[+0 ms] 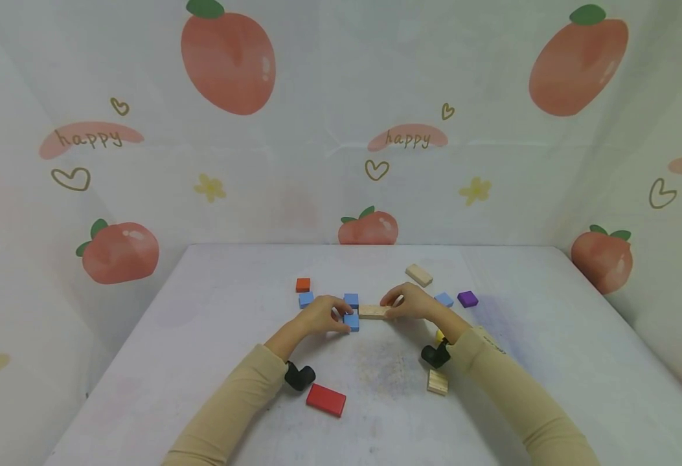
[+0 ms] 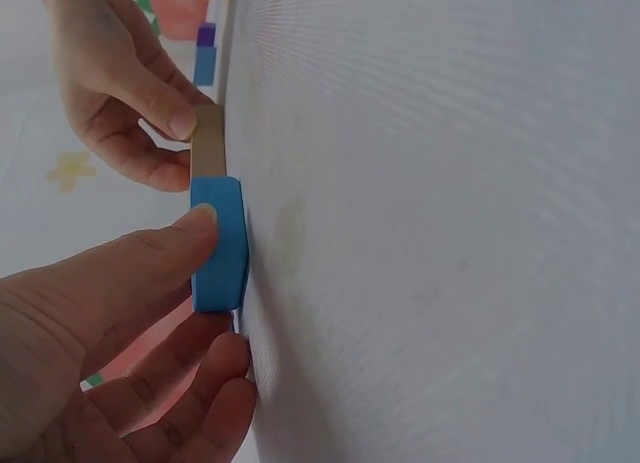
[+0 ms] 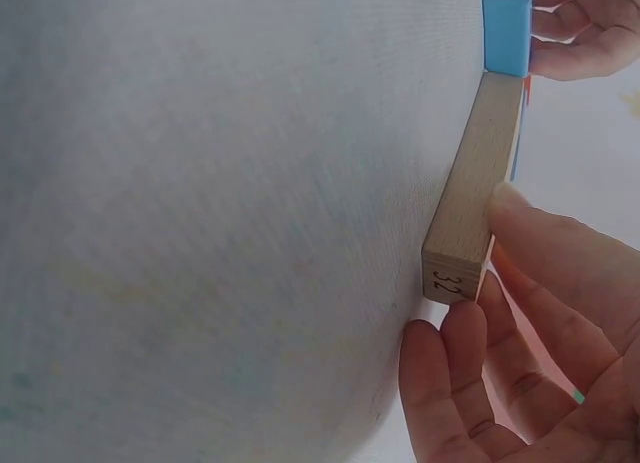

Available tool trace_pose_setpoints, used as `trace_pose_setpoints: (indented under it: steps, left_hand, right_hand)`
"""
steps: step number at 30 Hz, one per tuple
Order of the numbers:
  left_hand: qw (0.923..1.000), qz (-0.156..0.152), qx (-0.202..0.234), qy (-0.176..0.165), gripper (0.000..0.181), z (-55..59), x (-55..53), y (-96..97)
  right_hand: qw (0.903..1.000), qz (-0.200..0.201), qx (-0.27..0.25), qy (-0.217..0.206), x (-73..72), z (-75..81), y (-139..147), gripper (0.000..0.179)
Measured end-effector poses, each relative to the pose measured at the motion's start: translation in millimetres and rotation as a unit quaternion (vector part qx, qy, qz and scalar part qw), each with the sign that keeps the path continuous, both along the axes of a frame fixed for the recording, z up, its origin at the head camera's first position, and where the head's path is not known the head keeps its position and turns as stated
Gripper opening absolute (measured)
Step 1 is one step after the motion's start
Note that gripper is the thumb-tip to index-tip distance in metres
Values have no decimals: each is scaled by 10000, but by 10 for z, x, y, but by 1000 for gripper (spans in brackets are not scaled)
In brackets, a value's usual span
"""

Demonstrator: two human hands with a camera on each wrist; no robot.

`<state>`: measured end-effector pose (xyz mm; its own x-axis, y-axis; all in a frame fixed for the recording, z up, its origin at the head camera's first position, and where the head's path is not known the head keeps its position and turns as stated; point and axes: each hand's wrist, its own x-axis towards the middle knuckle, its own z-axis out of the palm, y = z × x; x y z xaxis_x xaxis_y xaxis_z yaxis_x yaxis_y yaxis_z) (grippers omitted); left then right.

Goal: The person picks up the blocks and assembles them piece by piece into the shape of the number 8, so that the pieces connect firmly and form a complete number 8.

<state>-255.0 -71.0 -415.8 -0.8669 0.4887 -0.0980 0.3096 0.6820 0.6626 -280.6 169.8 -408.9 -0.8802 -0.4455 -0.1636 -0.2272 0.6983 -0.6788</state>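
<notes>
My left hand [image 1: 322, 316] pinches a small blue block [image 1: 351, 322] on the white table, its thumb [image 2: 205, 223] lying on the block in the left wrist view. Just behind that block sits another blue block [image 1: 351, 299]. A long plain wooden block [image 1: 372, 312] extends to the right from the blue pair. My right hand [image 1: 409, 302] holds this wooden block near its right end, thumb on one side and fingertips around the end. In the right wrist view the wooden block's end [image 3: 450, 281] is marked "32", and its far end meets the blue block [image 3: 507, 33].
An orange block [image 1: 303, 285] and a blue one [image 1: 306, 299] lie behind my left hand. Around my right arm are wooden blocks [image 1: 419, 275] [image 1: 437, 382], a blue block [image 1: 443, 299], a purple block [image 1: 467, 299] and a partly hidden yellow piece [image 1: 440, 336]. A red block [image 1: 326, 400] lies nearer me.
</notes>
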Motion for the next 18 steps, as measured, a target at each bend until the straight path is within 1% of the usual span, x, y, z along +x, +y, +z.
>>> trace_pose_setpoints:
  steps: [8, 13, 18]
  left_hand:
    - [10000, 25, 34, -35, 38, -1, -8, -26]
    - [10000, 19, 81, 14, 36, -1, -7, -50]
    - [9999, 26, 102, 59, 34, 1, -3, -68]
  right_hand:
    - [9999, -118, 77, -78, -1, 3, -9, 23]
    - [9999, -104, 25, -66, 3, 2, -5, 23]
    - [10000, 5, -44, 22, 2, -5, 0, 23]
